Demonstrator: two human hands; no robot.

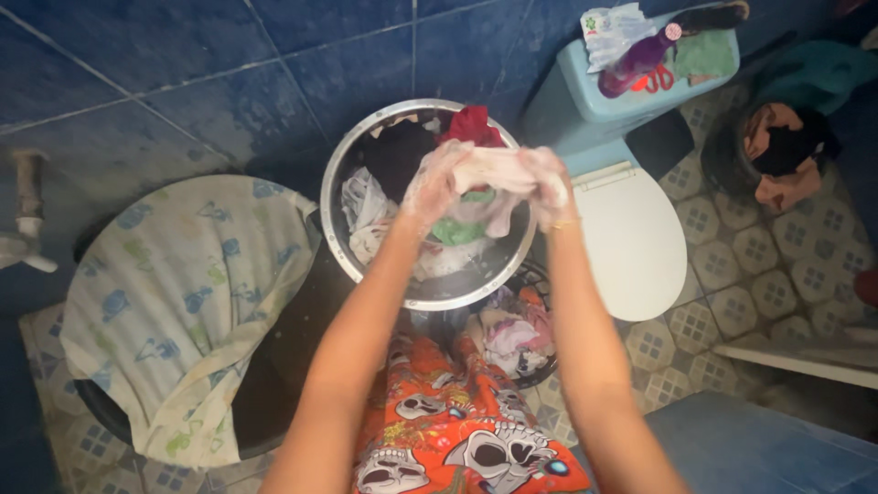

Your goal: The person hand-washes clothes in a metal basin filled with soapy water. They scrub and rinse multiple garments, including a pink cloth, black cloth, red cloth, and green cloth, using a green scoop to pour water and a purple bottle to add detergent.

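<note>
A pale pink garment [494,171], wet and bunched into a wrinkled wad, is clenched between both soapy hands directly above the round steel basin [340,174]. The left hand [437,183] grips its near end with the fingers curled around the cloth, and the right hand [551,186], a thin gold bracelet at its wrist, clamps the other end, so the fabric is stretched short and tight between them. Suds coat the fingers and knuckles. Inside the basin, under the garment, lie a green cloth, a red cloth at the far rim, dark clothes and a white one on the left. Left of the basin a dark tub [265,402] is draped with a cream sheet [174,293] printed with blue and green shapes. Just below the basin sits a small basket of pink and white laundry [512,338]. Right of the basin stands a white toilet [631,238], and on its pale blue tank rest a purple bottle [636,62], a white printed packet [608,32], and a folded green cloth.
</note>
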